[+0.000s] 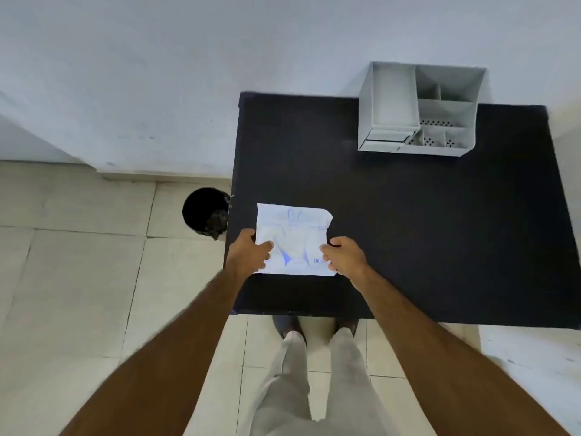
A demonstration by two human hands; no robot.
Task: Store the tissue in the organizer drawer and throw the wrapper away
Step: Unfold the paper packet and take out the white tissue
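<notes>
Wrapped tissue pack (294, 239) near desk (408, 231) front-left corner, pinched by fingers of left hand (248, 254) and right hand (344, 256). Grey organizer (419, 110) at back edge, compartments bare. Black bin (206, 212) on floor, dark contents unclear.

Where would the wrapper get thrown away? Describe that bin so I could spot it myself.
Start at the black table, then look off its left edge down to the tiled floor. There stands the bin, small, round and black, the only object on the floor apart from the person's feet.

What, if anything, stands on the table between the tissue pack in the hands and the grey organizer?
Nothing visible. Both hands, left and right, grip the tissue pack near the table's front edge; only bare dark tabletop lies between it and the organizer at the far side.
</notes>
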